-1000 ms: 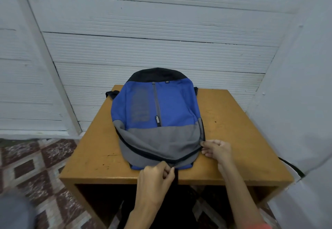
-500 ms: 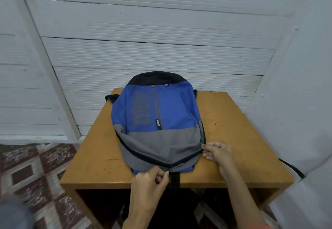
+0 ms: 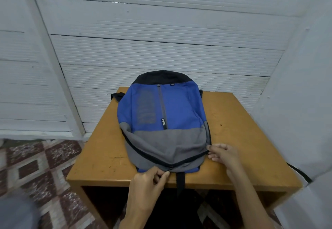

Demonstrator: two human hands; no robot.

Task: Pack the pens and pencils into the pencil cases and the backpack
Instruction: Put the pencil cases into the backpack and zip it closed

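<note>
Blue, grey, black backpack (image 3: pixel 179 110)

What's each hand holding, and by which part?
Left hand pinches the zipper pull on the backpack, at its near edge; right hand pinches fabric beside the zipper on its right side.

A wooden desk (image 3: pixel 100 149) with an open cavity beneath is seen at the centre, small dark marks scattered over its top. White ribbed wall panels (image 3: pixel 161 31) are set behind it. A brown-and-white patterned tiled floor (image 3: pixel 41 165) is shown at lower left, a smooth white panel (image 3: pixel 296 85) at right.
</note>
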